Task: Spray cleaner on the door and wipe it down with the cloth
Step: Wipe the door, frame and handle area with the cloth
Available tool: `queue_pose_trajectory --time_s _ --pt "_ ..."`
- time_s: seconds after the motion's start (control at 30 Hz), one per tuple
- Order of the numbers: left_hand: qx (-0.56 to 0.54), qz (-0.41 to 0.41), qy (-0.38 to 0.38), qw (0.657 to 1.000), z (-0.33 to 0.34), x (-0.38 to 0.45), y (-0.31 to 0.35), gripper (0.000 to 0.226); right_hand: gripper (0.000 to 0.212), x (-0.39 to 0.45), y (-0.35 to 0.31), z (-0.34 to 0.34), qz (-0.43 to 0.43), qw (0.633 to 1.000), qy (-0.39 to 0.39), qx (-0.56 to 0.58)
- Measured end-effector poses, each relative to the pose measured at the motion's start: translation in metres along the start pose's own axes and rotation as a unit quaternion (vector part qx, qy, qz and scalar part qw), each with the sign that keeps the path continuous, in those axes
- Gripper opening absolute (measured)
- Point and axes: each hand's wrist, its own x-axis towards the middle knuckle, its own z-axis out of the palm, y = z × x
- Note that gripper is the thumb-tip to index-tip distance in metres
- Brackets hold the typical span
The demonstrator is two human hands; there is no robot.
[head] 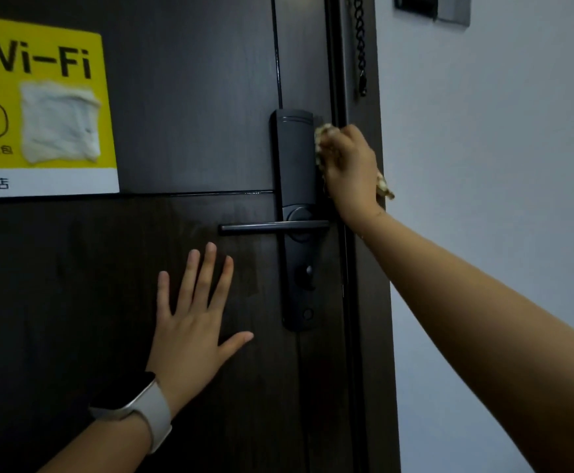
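A dark brown wooden door (183, 131) fills the left and middle of the view. My right hand (350, 169) grips a crumpled yellowish cloth (323, 134) and presses it against the door's right edge, beside the top of the black lock plate (294, 155). A corner of the cloth pokes out below my wrist. My left hand (193, 315) lies flat on the door with fingers spread, below the black lever handle (272, 227). No spray bottle is in view.
A yellow Wi-Fi sticker (39, 104) with a torn white patch is stuck at the upper left of the door. A black door chain (360, 46) hangs on the frame at top. A pale wall (500, 165) lies to the right, with a dark switch plate at its top.
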Motion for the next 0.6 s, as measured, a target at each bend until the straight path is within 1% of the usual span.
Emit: queue_pose_trajectory --time_s 0.1,0.23,0.3,0.37,0.43,0.47,0.53,0.6 --pt "-0.004 -0.002 -0.006 1.0 -0.001 0.001 0.0 0.117 0.019 -0.062 0.011 -0.005 -0.014 1.0 -0.021 0.012" --pt "-0.017 -0.001 -0.044 0.999 -0.005 0.002 -0.002 0.121 0.021 -0.146 0.018 -0.02 -0.004 0.995 -0.098 0.004" --pt "-0.028 0.014 -0.072 0.997 -0.01 0.001 -0.007 0.124 0.02 -0.18 0.02 -0.031 0.014 0.989 -0.149 0.008" --pt "-0.029 0.042 -0.091 0.995 -0.019 -0.003 -0.015 0.124 0.017 -0.211 0.022 -0.041 0.057 0.979 -0.195 0.024" --pt "-0.017 0.051 -0.101 0.993 -0.027 -0.012 -0.025 0.124 0.015 -0.236 0.017 -0.053 0.102 0.967 -0.226 0.056" --pt "-0.005 0.045 -0.105 0.993 -0.029 -0.017 -0.031 0.125 0.014 -0.244 0.01 -0.059 0.1 0.966 -0.225 0.072" --pt "0.012 0.029 -0.12 0.992 -0.031 -0.026 -0.043 0.127 0.008 -0.247 -0.013 -0.065 0.066 0.972 -0.204 0.101" --pt "0.006 0.031 -0.149 0.988 -0.029 -0.03 -0.052 0.128 0.017 -0.232 -0.041 -0.059 0.015 0.98 -0.169 0.108"
